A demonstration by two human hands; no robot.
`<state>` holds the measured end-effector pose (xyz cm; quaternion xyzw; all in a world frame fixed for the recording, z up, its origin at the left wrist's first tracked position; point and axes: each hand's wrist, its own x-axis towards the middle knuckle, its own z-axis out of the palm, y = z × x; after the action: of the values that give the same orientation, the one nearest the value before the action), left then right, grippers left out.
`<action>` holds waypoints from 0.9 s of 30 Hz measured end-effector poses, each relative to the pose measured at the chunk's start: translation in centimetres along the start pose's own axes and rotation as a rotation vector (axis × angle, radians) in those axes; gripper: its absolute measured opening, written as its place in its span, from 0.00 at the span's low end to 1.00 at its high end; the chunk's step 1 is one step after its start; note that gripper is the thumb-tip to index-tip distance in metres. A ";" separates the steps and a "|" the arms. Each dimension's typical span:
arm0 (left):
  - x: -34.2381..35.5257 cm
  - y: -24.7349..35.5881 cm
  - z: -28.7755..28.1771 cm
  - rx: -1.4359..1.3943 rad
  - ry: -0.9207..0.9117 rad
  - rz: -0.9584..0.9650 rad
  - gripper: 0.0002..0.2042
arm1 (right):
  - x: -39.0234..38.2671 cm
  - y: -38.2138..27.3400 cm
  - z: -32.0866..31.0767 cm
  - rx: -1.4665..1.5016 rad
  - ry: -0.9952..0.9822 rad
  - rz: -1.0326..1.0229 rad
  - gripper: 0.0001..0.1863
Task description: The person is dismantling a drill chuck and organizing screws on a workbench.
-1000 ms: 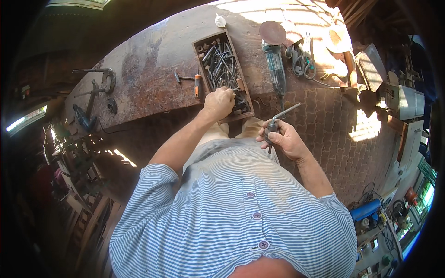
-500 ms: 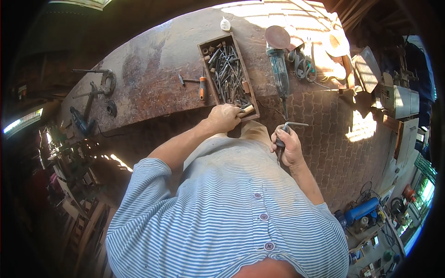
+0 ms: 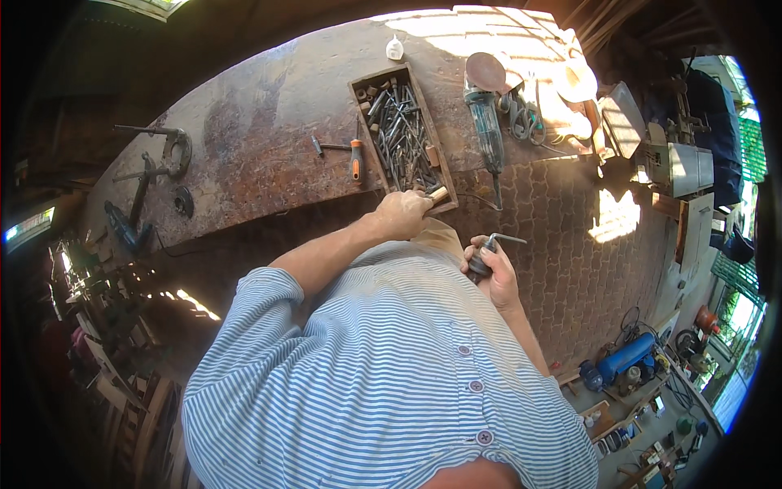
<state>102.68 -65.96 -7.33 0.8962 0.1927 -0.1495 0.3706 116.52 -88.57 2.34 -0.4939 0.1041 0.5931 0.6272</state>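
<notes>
A long wooden box (image 3: 362,110), full of metal bits and rods, lies on the workbench with its near end at the bench edge. My left hand (image 3: 403,213) is at that near end, fingers curled beside a pale wooden piece (image 3: 440,194). What its fingertips hold, if anything, is hidden. Lower and to the right, in front of my body, my right hand (image 3: 500,281) is closed around a dark, rounded tool part (image 3: 479,265). From its top an L-shaped metal rod (image 3: 509,238) sticks out to the right.
On the bench (image 3: 269,163) are an orange-handled screwdriver (image 3: 356,160), a small hammer-like tool (image 3: 319,147) and a white bottle (image 3: 394,49). An angle grinder (image 3: 487,130) lies right of the box. Clamps (image 3: 175,155) and a power drill (image 3: 129,228) occupy the left end. A blue compressor (image 3: 627,359) stands lower right.
My right hand has come slightly left and lower, and the tool in it has turned, showing more of its dark part. My left hand stays at the box's near end. The view has shifted a little.
</notes>
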 end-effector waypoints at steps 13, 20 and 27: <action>-0.9 -3.5 -4.4 0.084 -0.058 -0.074 0.14 | 0.7 0.5 -0.5 -1.031 0.055 -0.181 0.19; 3.8 -4.7 -7.1 0.148 0.193 -0.037 0.10 | 1.4 0.2 -0.8 -0.254 0.021 0.094 0.12; 8.5 -6.5 -8.4 0.362 0.145 -0.075 0.10 | 2.4 0.0 -2.7 -0.247 0.077 0.069 0.12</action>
<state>108.24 -53.71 -9.06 0.9488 0.2220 -0.1304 0.1830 118.41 -89.03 -0.67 -0.5859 0.0710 0.6034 0.5363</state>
